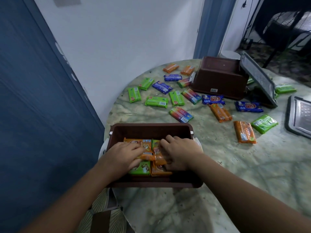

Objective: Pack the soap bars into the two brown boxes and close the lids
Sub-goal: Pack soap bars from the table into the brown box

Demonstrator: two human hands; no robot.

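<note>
Near brown box (151,130) — floor and lower bars covered by the left hand (122,155) and right hand (180,153), fingertips lost among the wrappers; grip not discernible. Grey lid (298,117) cut off by the right edge. Far brown box (220,81) — interior unseen; wrapper print on distant bars too small to read.

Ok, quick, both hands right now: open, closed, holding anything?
Left hand: open, fingers flat on an orange soap bar.
Right hand: fingers on the bars in the box, grip cannot be told.
</note>
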